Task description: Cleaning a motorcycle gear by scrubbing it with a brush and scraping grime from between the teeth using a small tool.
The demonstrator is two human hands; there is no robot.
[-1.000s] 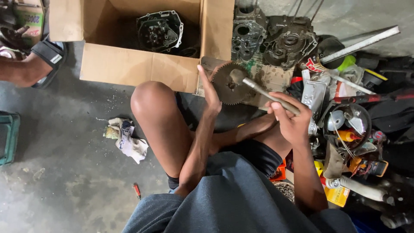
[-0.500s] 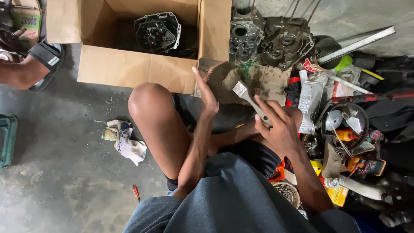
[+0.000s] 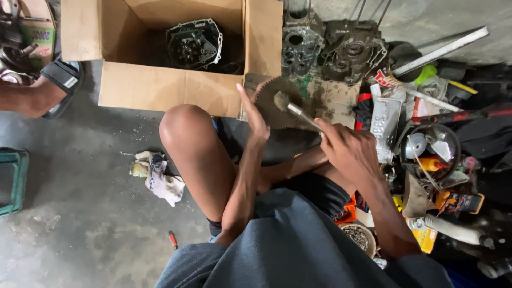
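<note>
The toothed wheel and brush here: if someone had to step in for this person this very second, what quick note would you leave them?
Left hand: steadies the left edge of the toothed wheel, which stands upright in front of the knees.
Right hand: grips a brush by its handle, bristles against the wheel's face.
Around: open cardboard box with an engine part inside sits just left of the wheel; two engine casings behind it; a rag on the floor to the left.
Done: the wheel is out and being brushed; it looks dirty.
Left: probably more brushing; how much, I cannot tell.
</note>
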